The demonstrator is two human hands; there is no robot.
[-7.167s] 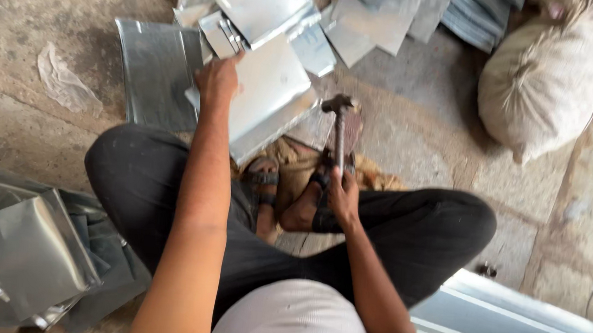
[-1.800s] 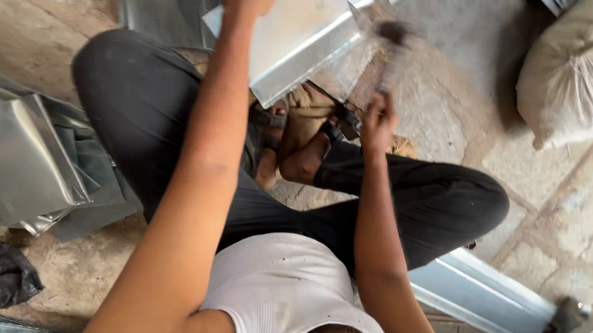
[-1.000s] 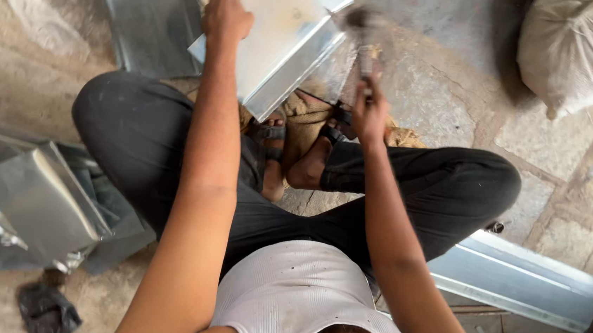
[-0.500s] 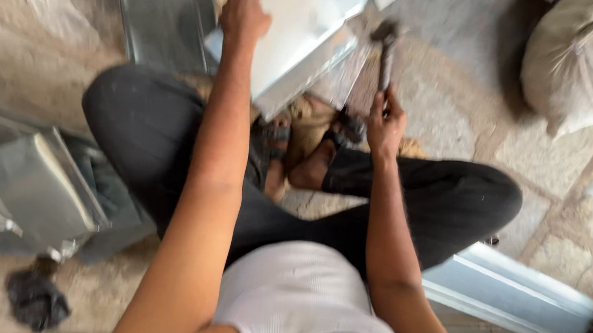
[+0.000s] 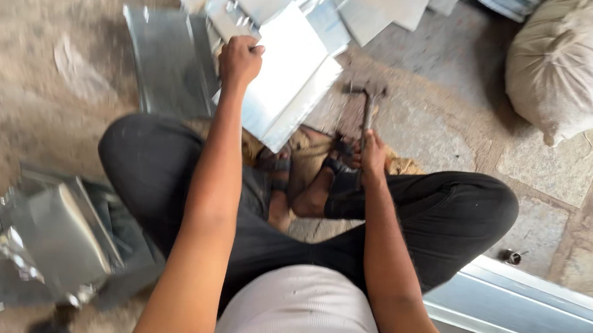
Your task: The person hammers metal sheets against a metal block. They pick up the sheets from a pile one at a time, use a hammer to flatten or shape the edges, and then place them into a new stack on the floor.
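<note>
Under left hand (image 5: 240,60), shiny folded sheet (image 5: 285,88)

Single head cam, looks steeply down, close over lap, arms, stone floor (image 5: 412,133)

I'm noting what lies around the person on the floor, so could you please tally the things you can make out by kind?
Hammer, held in the right hand: 1
Folded metal sheet, held down by the left hand: 1
Stuffed sack: 1
Long metal channel: 1
Bent sheet-metal pieces: a blurred pile, not countable
Loose flat sheets: overlapping, not countable
Total countable: 4
</note>
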